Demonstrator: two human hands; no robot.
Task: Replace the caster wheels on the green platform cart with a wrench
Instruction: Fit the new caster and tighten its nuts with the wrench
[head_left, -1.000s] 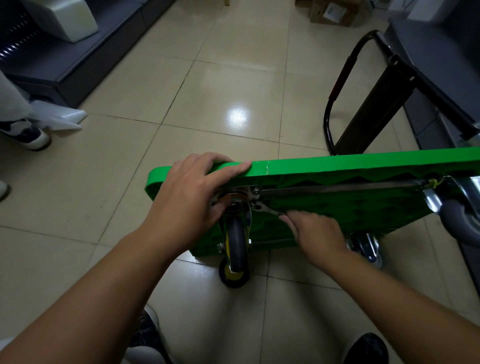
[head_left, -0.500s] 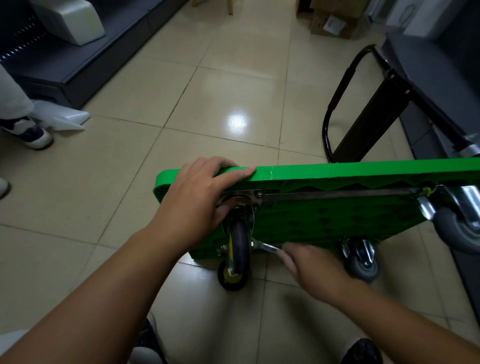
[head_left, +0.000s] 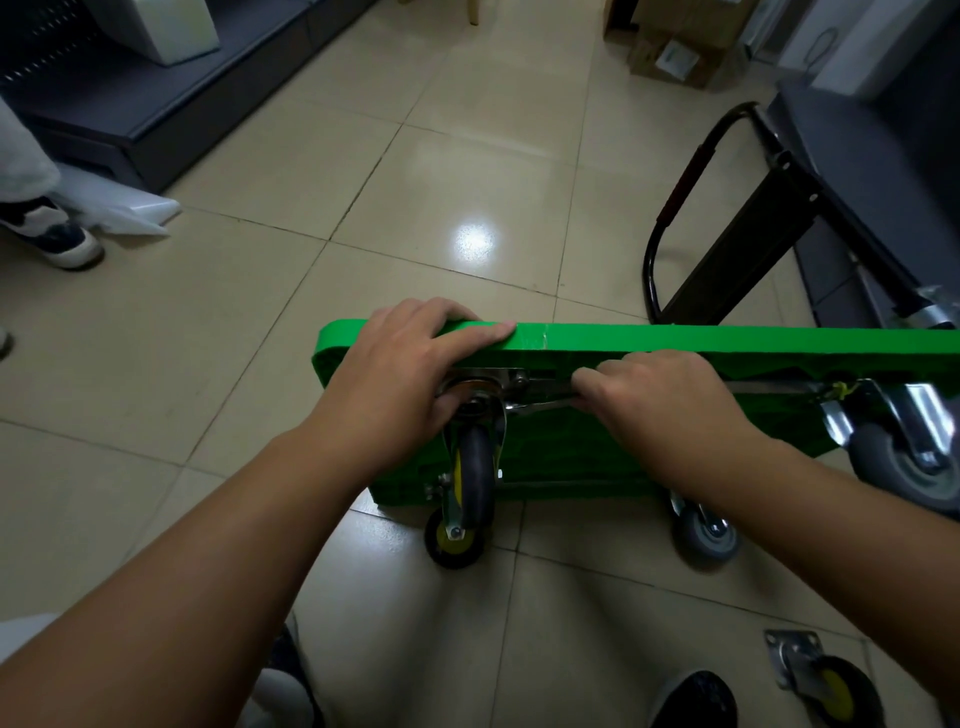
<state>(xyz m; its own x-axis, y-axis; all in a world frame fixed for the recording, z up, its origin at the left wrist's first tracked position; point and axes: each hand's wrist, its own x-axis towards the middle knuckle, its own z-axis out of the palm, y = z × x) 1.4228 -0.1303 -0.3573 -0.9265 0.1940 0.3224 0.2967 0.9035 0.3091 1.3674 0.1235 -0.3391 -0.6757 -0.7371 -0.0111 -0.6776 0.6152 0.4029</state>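
Storeroom, tiled floor (head_left: 467, 130), cardboard boxes (head_left: 675, 54), shelving (head_left: 156, 111)

Left of the glare spot (head_left: 474, 240) on the tiled floor (head_left: 260, 322), a sneaker (head_left: 52, 236) beside a white bag (head_left: 130, 208); beyond, cardboard boxes (head_left: 675, 52); right, a black trolley (head_left: 743, 244).

Glossy beige floor tiles (head_left: 249, 374) reflect a bright patch of light (head_left: 472, 240), flanked by a low dark grey shelving unit (head_left: 156, 109) at left, with cardboard boxes (head_left: 675, 57) stacked beyond.
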